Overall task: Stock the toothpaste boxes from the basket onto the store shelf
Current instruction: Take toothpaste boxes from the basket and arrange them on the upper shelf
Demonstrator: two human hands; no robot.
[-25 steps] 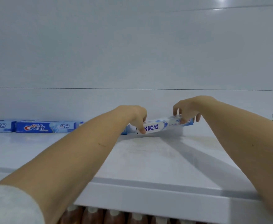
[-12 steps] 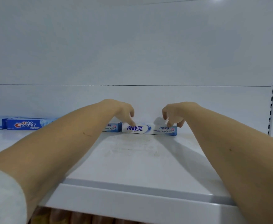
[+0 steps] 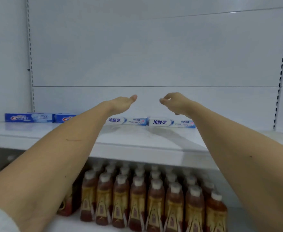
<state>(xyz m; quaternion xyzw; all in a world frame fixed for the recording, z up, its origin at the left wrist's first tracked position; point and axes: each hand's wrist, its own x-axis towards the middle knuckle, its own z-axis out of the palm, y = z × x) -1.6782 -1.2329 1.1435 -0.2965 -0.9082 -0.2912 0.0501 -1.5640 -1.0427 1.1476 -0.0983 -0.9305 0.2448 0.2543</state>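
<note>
Left hand (image 3: 123, 103) above shelf (image 3: 137, 139), fingers straight, holding nothing. Right hand (image 3: 174, 102) loosely curled, empty. Two white toothpaste boxes (image 3: 171, 123) lie below, untouched.

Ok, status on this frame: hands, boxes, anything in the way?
Left hand open, right hand loosely curled, both empty above the shelf. Two white boxes at the back, Crest boxes to their left. Nothing in the way.

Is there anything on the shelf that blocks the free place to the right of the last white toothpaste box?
Nothing visible does. Right of the last white toothpaste box, the shelf lies bare up to the slotted upright. Both hands, left hand and right hand, hover above the row, holding nothing.
</note>
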